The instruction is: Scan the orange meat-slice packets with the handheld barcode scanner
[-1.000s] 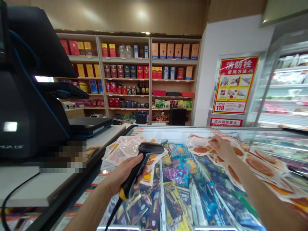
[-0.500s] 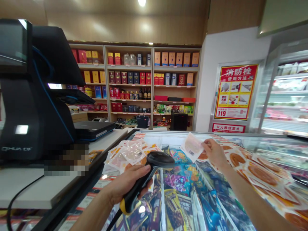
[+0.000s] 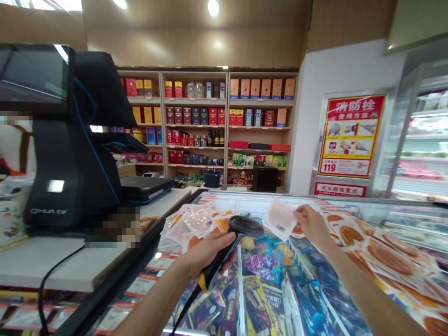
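One black barcode scanner slants over the glass-topped freezer, its handle running down toward the person and its head aimed away and right at one flat clear food packet. The left hand has its fingers wrapped tight round the scanner's handle. The right hand pinches the packet's edge between thumb and fingertips, above the freezer, just right of the scanner head.

right hand lifted a clear packet off the freezer lid, barcode scanner raised toward it
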A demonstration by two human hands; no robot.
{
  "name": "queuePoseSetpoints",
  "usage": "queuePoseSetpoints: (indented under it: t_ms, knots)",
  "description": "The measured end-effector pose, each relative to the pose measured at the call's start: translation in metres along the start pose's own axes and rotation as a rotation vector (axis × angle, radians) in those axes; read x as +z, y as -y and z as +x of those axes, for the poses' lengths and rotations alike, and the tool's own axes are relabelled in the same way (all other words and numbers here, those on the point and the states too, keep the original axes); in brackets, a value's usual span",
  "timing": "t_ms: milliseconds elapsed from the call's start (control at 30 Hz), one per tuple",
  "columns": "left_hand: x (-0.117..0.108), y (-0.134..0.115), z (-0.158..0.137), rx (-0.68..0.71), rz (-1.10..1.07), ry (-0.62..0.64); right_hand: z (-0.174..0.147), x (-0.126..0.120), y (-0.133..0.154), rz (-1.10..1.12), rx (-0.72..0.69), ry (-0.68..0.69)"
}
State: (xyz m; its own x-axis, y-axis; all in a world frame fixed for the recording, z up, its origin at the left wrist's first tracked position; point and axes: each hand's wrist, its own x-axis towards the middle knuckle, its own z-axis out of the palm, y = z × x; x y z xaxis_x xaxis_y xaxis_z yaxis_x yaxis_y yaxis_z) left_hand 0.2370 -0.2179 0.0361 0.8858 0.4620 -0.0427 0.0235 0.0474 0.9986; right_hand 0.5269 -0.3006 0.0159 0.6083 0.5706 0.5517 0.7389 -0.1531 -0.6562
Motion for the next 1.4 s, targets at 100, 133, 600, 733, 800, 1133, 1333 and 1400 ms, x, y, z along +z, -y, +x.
queuePoseSetpoints:
  t_ms: [100,133,600,733,800,1133,1333,1400]
  knots:
    - [-0.002,-0.002,0.013,0.01,0.012,0.037,0.001,-0.002,-0.004,-0.047,-0.028,-0.037]
    - [-0.003,-0.002,0.016,0.011,0.013,0.046,0.001,-0.003,-0.005,-0.059,-0.03,-0.046]
    - [0.001,0.002,0.007,-0.018,0.013,0.077,0.002,-0.005,-0.009,-0.081,-0.007,-0.05]
    - [-0.001,0.001,0.006,-0.023,-0.015,0.1,0.002,-0.006,-0.009,-0.107,-0.019,-0.061]
    - [-0.001,0.002,0.005,-0.028,-0.007,0.119,0.003,-0.006,-0.01,-0.118,-0.02,-0.077]
    - [0.004,0.002,0.002,-0.018,0.026,0.143,0.005,-0.009,-0.013,-0.131,-0.007,-0.107]
    - [-0.007,-0.002,0.004,0.014,0.039,0.053,0.005,-0.006,-0.017,-0.155,-0.023,-0.097]
    - [-0.013,-0.005,0.003,0.038,0.069,0.005,0.004,-0.003,-0.015,-0.175,-0.035,-0.097]
